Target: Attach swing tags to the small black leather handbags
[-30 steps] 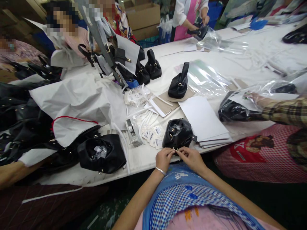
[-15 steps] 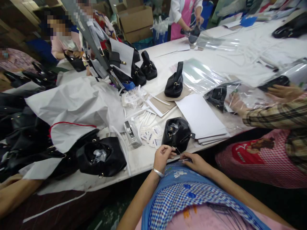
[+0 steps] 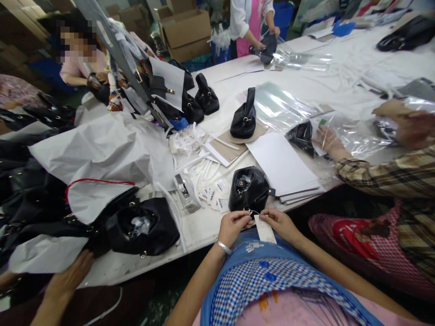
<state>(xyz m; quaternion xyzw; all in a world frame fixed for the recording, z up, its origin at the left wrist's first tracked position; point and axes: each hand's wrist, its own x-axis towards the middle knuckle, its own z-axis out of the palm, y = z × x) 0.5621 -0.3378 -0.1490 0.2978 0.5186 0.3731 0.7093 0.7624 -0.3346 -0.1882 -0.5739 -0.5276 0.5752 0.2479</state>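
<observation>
A thin white tag string (image 3: 254,211) arcs between my two hands at the table's front edge. My left hand (image 3: 233,230) is closed in a pinch on one end of it, close to the front of a small black handbag (image 3: 249,192). With thumb and fingers together, my right hand (image 3: 280,226) pinches the string by the top of a pale hang tag (image 3: 265,230), which hangs over my apron. The handbag stands open at the top, with clear plastic showing inside. Just left of it lie several barcode tags (image 3: 213,194).
White card sheets (image 3: 282,163) are stacked right of the bag. A metal tape dispenser (image 3: 186,192) and another open black bag (image 3: 144,226) lie to the left. At right, a co-worker's hands (image 3: 331,140) handle plastic wrapping. Another co-worker's hand (image 3: 70,274) is at lower left.
The hang tag has turned its flat face into view below my right hand, and that hand has risen slightly. At right, the co-worker's far hand has moved; at lower left, a hand has come further in.
</observation>
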